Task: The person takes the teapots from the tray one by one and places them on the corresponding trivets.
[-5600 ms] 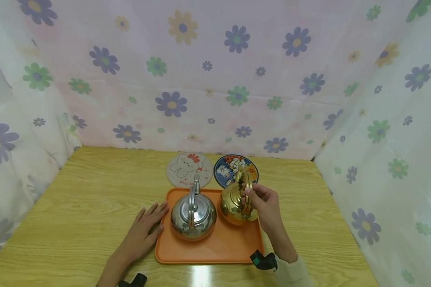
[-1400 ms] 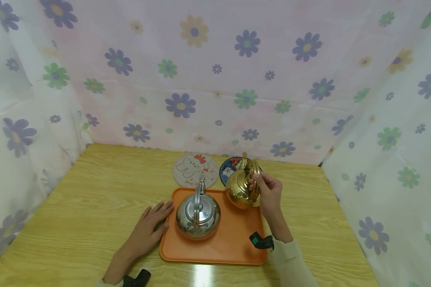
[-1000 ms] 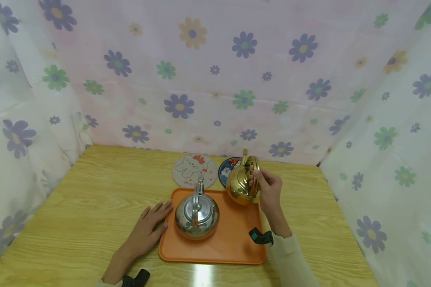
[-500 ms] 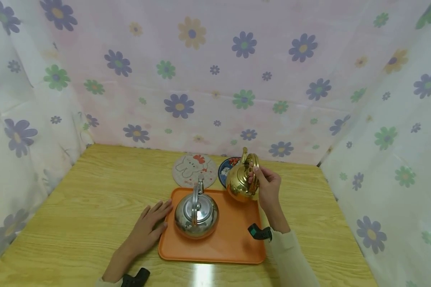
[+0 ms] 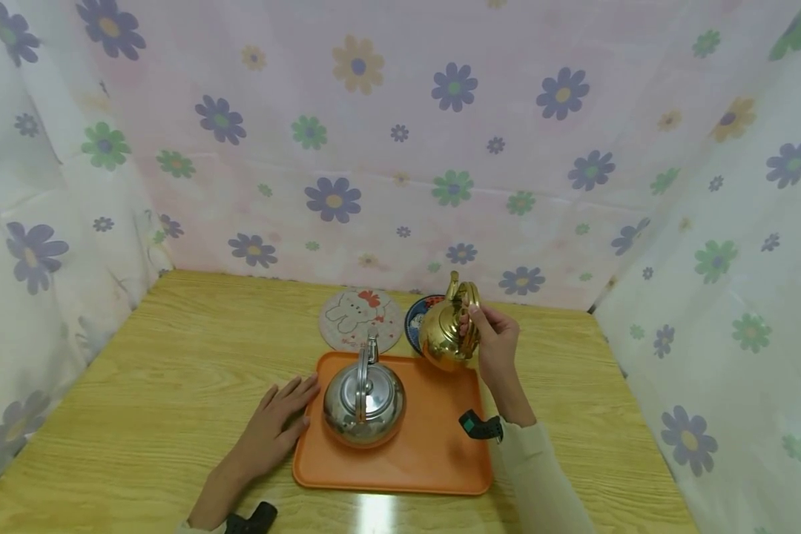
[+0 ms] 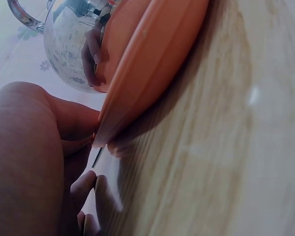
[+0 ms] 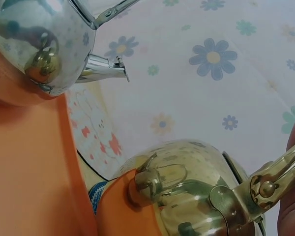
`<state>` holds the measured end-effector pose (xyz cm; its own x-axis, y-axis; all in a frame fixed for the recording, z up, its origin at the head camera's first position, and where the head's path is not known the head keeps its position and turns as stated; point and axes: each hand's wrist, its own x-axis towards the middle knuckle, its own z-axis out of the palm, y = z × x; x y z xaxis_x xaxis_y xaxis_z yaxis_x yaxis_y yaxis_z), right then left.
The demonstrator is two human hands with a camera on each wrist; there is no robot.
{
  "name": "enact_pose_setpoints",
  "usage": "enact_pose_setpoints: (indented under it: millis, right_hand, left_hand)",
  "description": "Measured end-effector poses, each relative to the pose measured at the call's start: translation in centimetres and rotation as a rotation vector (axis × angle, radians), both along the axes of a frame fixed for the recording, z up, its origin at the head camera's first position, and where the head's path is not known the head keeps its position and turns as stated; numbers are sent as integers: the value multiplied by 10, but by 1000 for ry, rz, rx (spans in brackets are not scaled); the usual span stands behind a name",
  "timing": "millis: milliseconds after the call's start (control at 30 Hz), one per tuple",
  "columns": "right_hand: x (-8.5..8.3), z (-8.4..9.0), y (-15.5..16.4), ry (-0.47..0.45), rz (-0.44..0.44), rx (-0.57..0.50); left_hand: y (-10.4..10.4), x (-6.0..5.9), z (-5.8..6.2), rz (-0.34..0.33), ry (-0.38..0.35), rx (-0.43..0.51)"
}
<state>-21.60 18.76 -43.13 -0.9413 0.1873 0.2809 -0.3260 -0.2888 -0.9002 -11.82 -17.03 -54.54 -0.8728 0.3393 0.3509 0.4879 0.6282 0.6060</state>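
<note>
In the head view, my right hand (image 5: 498,348) grips the arched handle of a shiny gold kettle (image 5: 440,337). The kettle overlaps the far right edge of an orange tray (image 5: 427,467) and hides much of a blue round mat (image 5: 414,324); its spout points away from me. A silver kettle (image 5: 367,419) stands on the left half of the tray, handle up. My left hand (image 5: 270,426) lies with extended fingers against the tray's left edge. In the left wrist view, its thumb and fingers touch the tray rim (image 6: 152,64).
A pale round mat (image 5: 347,311) with a rabbit drawing lies just behind the tray, left of the blue one. The wood-look table (image 5: 173,371) is bordered by flowered curtains (image 5: 374,148) at the back and both sides. Black wrist cameras sit on both wrists.
Over the past seconds, the gold kettle in my right hand has moved up and away from me, from the tray's right half to its far edge. My left hand and the silver kettle stay put.
</note>
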Motion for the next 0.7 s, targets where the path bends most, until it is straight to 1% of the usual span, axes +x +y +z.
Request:
enact_pose_setpoints:
  millis: [133,400,700]
  right_hand:
    - [-3,1,-1,-4,-3,-14]
    - [-9,0,0,-31,-19,16]
    - [-16,-3,1,-10,-10,-2]
  left_hand:
    - [0,-1,-2,1,5,0]
    - [0,-1,-3,2,9,0]
    - [0,-1,-1,6,-4,0]
